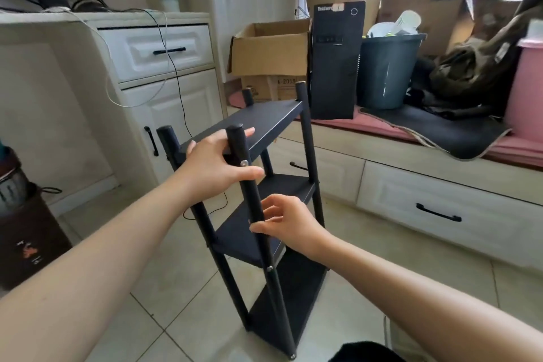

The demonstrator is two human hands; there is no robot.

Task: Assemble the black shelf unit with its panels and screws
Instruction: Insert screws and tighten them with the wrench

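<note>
Nearest to us, the right hand [286,222] sits at the front post [254,206] of the black shelf unit [264,214], its fingertips pinching the tube from the right side, the remaining fingers loosely curled above the thumb. Just below those fingers a silver screw head [269,268] shows on the post where the middle panel [249,232] meets it, and further down the bottom panel [289,300] rests near the tiled floor [182,297], the unit standing upright on its four posts. A little beyond, the left hand [219,163] wraps the same post higher up, thumb under and in front, fingers reaching over onto the top panel [258,123]; another screw [243,163] glints right beside its thumb. Judging by looks, the frame seems light and stiff, thin tubes and flat boards, but the smooth posts may slip in a loose grip, and joints with screws not fully seated could rack. The posts near a panel joint look the safest hold. Behind it, a cardboard box [270,50] and a computer tower [336,62] stand on the window bench [411,161].
</note>
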